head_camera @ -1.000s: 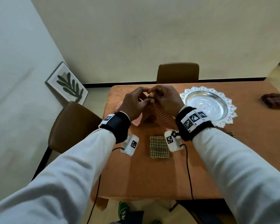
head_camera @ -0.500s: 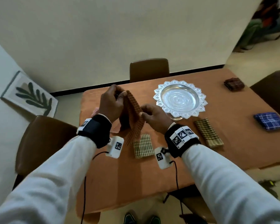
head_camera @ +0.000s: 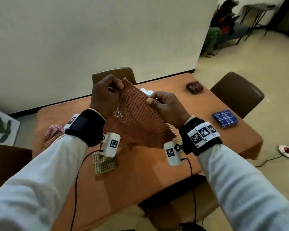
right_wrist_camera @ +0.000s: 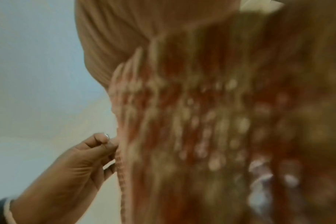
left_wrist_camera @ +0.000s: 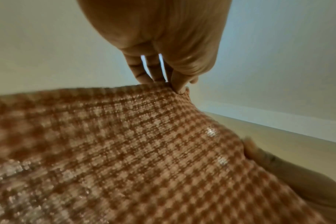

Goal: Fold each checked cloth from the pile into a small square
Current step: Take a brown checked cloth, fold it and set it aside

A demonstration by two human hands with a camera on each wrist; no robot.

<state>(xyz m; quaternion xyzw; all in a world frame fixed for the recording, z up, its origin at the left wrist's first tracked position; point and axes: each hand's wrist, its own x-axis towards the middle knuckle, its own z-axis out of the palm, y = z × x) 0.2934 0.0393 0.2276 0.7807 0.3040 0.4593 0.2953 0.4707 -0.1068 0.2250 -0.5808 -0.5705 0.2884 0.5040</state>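
Both hands up above the bench (head_camera: 140,177), stretching an orange checked cloth (head_camera: 137,120) in the air between them. Left hand (head_camera: 105,95) pinching one top corner between thumb and fingers, right hand (head_camera: 167,105) pinching the other edge. Below, on the bench: a folded olive checked cloth (head_camera: 103,164), a pink checked cloth (head_camera: 53,134) by the left edge, a blue folded cloth (head_camera: 224,118), a dark brown one (head_camera: 194,87) at the far side.
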